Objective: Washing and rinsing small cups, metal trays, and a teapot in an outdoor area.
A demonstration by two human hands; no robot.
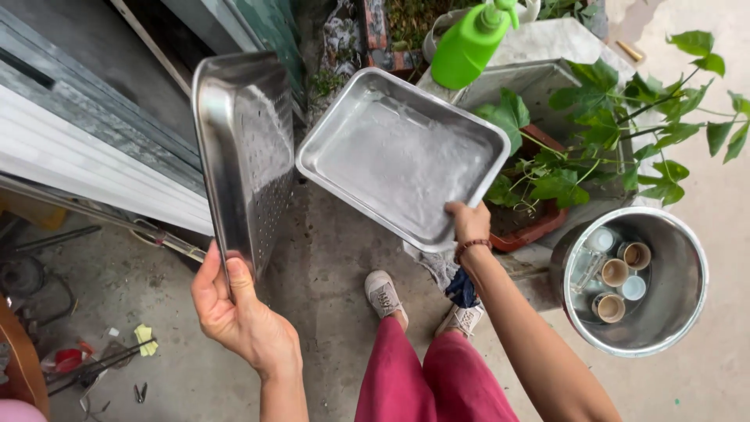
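Gripping perforated steel tray [244, 148] edge in left hand [238, 312], right hand [467, 223] fingers clamped on wet solid tray [398, 156] corner

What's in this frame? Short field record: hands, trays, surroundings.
left hand: grips the edge of a perforated steel tray, held on edge
right hand: holds a solid steel tray by its corner, tilted, wet inside
steel pot: at right, holds several cups and glasses
green pump bottle: above the solid tray
potted plant: right of the solid tray
ground: bare concrete
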